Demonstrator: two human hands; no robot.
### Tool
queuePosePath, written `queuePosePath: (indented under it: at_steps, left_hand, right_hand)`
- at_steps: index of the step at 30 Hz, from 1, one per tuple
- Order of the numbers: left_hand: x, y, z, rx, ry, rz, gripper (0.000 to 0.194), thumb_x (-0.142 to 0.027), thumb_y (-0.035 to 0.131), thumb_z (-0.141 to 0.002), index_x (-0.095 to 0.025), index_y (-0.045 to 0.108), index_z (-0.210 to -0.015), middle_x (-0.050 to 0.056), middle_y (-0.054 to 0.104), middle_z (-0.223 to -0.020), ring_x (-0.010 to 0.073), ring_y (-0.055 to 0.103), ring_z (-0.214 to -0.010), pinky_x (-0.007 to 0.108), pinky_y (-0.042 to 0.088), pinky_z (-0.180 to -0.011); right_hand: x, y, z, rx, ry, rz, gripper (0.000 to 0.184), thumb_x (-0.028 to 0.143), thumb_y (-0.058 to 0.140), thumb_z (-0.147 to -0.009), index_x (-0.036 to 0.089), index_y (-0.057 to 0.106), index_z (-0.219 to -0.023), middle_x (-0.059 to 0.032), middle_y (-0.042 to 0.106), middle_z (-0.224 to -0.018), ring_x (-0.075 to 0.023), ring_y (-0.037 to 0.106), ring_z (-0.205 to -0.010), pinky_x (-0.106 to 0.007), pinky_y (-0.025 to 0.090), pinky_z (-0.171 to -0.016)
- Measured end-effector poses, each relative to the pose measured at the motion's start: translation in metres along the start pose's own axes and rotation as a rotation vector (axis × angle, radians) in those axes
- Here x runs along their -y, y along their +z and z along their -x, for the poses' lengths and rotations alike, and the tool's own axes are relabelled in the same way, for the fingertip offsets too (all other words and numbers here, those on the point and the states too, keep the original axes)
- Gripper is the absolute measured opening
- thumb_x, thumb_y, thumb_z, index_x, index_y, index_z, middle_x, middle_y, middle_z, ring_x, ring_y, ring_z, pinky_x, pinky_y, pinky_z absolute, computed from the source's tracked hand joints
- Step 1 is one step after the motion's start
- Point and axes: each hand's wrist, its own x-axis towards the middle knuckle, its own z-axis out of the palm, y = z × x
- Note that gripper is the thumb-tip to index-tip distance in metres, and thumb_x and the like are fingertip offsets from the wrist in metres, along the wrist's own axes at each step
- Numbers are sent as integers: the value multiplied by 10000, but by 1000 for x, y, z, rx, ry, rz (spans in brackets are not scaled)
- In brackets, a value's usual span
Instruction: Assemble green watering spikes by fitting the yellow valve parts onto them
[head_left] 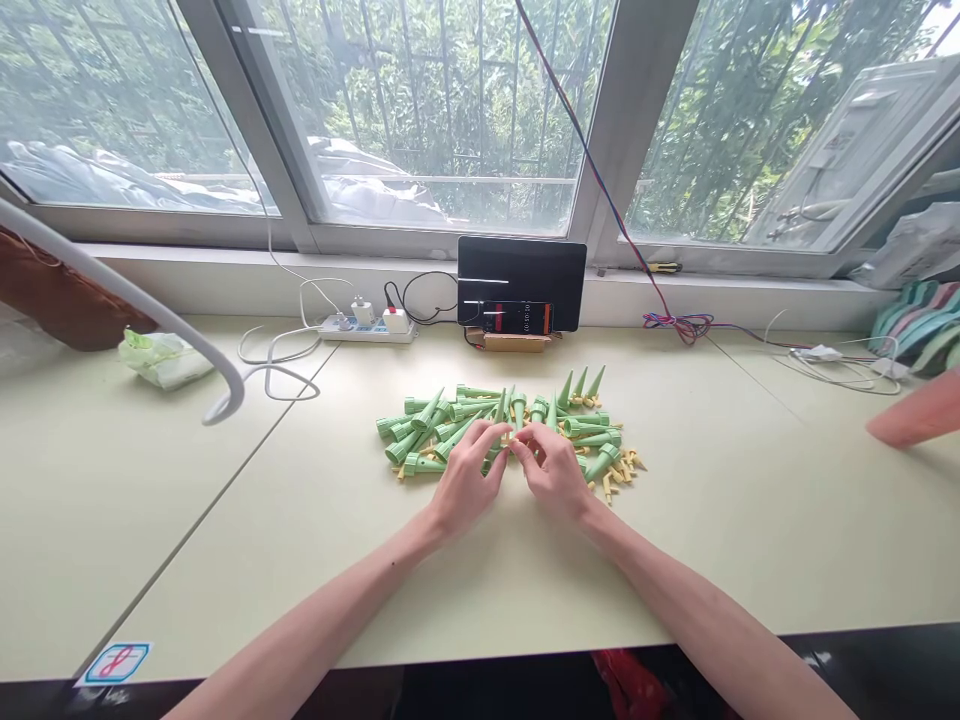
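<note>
My left hand (466, 478) and my right hand (556, 474) meet over the front of a pile, fingertips pinched close together. Whatever they pinch is small and mostly covered by the fingers; I cannot make out its kind. Around them lie many green plastic cone-shaped spikes (411, 440) with ribbed collars, like plant watering spikes. Three spikes (580, 386) stand point up at the back right of the pile. Small yellow plastic nozzle pieces (624, 470) are heaped by the pile's right end, just beyond my right hand.
Behind the pile, a phone (519, 318) leans on a black tablet (522, 262). A power strip (367, 328) with white cables sits back left, near a curved white tube (217, 385). Bundled wires (679, 325) lie back right. Another person's blurred arm (915, 412) reaches in at right.
</note>
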Motion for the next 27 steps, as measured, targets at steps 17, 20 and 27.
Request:
queuePosePath:
  at_steps: [17, 20, 27]
  left_hand:
    - [0, 0, 0, 2, 13, 4, 269, -116, 537, -916, -241, 574, -1151, 46, 597, -1020, 165, 602, -901, 288, 513, -784]
    - [0, 0, 0, 4, 15, 7, 269, -120, 541, -914, -242, 574, -1151, 48, 598, -1023, 168, 604, -904, 295, 515, -786]
    - [0, -1, -2, -8, 2, 9, 277, -114, 544, -906, -235, 571, -1154, 45, 601, -1015, 165, 608, -903, 290, 513, -790]
  right_hand:
    - [1, 0, -2, -9, -7, 29, 224, 312, 482, -970, 178, 601, -835, -23, 600, -749, -135, 498, -610, -244, 361, -529]
    - [1, 0, -2, -12, -13, 27, 224, 310, 482, -970, 179, 603, -835, -24, 603, -751, -137, 506, -617, -245, 370, -536]
    - [0, 1, 0, -19, -1, -1, 214, 341, 496, -976, 182, 609, -887, -26, 621, -799, -130, 538, -616, -247, 420, -553]
